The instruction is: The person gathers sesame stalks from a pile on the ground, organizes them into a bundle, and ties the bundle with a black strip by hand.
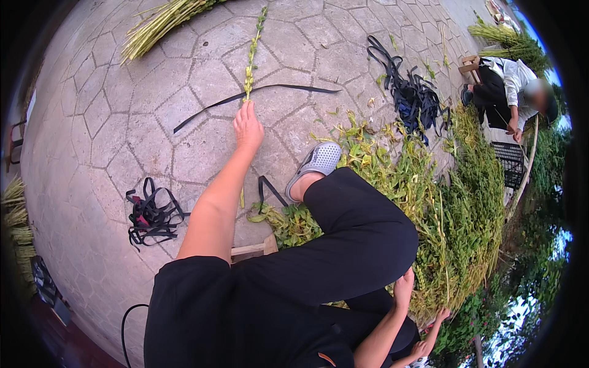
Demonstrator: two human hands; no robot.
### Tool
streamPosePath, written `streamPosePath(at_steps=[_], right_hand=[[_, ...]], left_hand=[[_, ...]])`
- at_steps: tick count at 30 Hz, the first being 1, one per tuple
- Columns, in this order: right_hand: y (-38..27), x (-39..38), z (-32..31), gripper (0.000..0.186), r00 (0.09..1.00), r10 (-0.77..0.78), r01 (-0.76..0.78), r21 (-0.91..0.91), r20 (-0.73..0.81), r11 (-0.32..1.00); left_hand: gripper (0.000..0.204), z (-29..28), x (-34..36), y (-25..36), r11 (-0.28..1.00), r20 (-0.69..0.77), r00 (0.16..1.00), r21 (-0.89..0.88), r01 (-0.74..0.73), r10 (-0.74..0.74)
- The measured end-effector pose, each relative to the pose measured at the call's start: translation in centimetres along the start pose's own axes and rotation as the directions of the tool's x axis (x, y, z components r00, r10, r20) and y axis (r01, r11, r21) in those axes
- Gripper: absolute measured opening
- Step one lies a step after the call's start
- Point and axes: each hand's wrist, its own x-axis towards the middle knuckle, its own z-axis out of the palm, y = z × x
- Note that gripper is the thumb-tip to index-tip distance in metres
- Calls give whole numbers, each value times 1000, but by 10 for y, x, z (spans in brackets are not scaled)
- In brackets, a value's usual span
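My left hand [248, 127] reaches far forward, its fingertips pinching the near end of a long green stalk [251, 55]. The stalk lies on the paving, crossing a flat black strap [279, 88] spread sideways. My right hand [403, 287] is low beside my right knee, at the edge of a big heap of green cut plants [466, 214]. Its fingers go into the stems, and what they hold is hidden. My leg in black trousers stretches out to a grey shoe [317, 161].
A bundle of stalks [161, 24] lies at the far left. Piles of black straps lie left [150, 216] and far right [410, 92]. A seated person [512, 86] works at the right by a black crate [510, 162]. Another hand [439, 317] shows at lower right.
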Motion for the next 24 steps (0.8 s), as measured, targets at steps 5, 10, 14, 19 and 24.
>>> streamPosePath(at_steps=[5, 10, 14, 19, 24], right_hand=[[20, -5, -20, 22, 996, 60, -67, -123, -61, 990], [24, -30, -23, 22, 990, 129, -137, -152, -62, 979], [6, -28, -41, 24, 977, 208, -210, -45, -53, 977], [-46, -54, -97, 27, 986, 82, -109, -198, -143, 974], [-6, -101, -161, 28, 945, 55, -130, -215, -321, 968]], left_hand=[[63, 57, 73, 23, 999, 127, 991, 17, -51, 49], [67, 77, 102, 27, 966, 264, 964, 255, -53, -17], [60, 77, 83, -13, 929, 321, 921, 217, -301, 223], [59, 35, 20, -20, 775, 370, 819, 306, -553, 438], [43, 2, -28, -38, 903, 478, 781, -67, -425, 403]])
